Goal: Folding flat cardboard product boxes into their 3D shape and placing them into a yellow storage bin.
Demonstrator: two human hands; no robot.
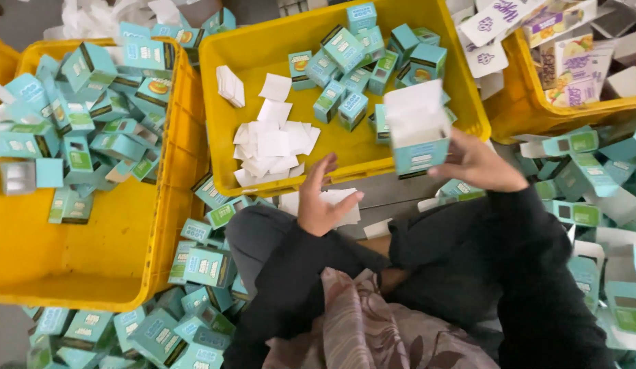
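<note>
Holding an open teal carton point(419, 140) pinched in its fingers, the right hand point(477, 164) is hovering over the yellow crate point(263, 48) while the left hand point(319, 198), fingers loosely spread, is touching white leaflets point(340, 205).

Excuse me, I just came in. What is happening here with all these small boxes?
A seated person holds an open teal carton in the right hand, its white flap up. The left hand hangs open above the lap, over some white paper slips. The middle yellow crate holds folded white leaflets and teal cartons. The left yellow crate and the floor hold many more.
</note>
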